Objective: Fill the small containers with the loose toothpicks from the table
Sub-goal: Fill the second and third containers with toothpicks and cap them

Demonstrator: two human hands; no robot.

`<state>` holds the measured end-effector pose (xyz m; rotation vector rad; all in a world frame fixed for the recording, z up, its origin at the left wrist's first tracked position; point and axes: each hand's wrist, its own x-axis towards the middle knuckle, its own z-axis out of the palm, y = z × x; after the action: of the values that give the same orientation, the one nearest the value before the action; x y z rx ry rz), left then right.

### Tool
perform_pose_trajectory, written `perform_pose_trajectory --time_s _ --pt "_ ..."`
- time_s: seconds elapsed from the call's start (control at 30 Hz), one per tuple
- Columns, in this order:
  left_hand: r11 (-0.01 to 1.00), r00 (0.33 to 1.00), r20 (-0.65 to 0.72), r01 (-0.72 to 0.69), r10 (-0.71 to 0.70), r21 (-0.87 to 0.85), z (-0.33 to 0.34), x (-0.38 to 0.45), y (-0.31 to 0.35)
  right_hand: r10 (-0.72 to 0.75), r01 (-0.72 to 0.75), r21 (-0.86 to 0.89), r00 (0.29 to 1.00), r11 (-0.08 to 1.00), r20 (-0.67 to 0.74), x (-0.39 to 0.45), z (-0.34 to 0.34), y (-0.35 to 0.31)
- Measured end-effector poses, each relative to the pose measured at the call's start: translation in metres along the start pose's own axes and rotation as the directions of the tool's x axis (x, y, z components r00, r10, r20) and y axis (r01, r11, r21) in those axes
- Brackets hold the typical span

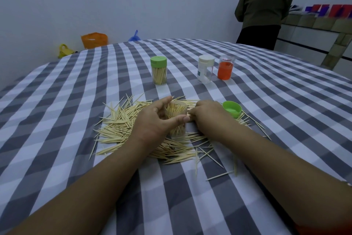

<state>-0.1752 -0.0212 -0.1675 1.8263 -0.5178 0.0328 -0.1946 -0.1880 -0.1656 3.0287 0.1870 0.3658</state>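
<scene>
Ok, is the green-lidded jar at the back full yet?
Full and capped: the green-lidded jar stands upright, toothpicks packed nearly up to its lid.

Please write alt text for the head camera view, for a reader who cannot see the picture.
A person's left hand grips an open clear container partly filled with toothpicks, while the right hand pinches toothpicks beside its rim, above a pile of loose toothpicks on a checked tablecloth. A green lid lies to the right; three more containers stand behind.
</scene>
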Motion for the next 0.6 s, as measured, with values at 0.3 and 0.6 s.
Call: perform_pose_trajectory --time_s 0.3,0.6 --pt "1.000 1.000 0.009 0.010 -0.010 0.000 0.001 -0.002 0.002 0.042 -0.038 -0.127 0.998 0.991 0.035 -0.009 -0.008 -0.004" --pt "1.000 1.000 0.022 0.014 -0.014 -0.028 0.001 -0.003 0.002 0.340 -0.349 0.475 0.934 0.808 0.109 -0.005 -0.024 0.013"
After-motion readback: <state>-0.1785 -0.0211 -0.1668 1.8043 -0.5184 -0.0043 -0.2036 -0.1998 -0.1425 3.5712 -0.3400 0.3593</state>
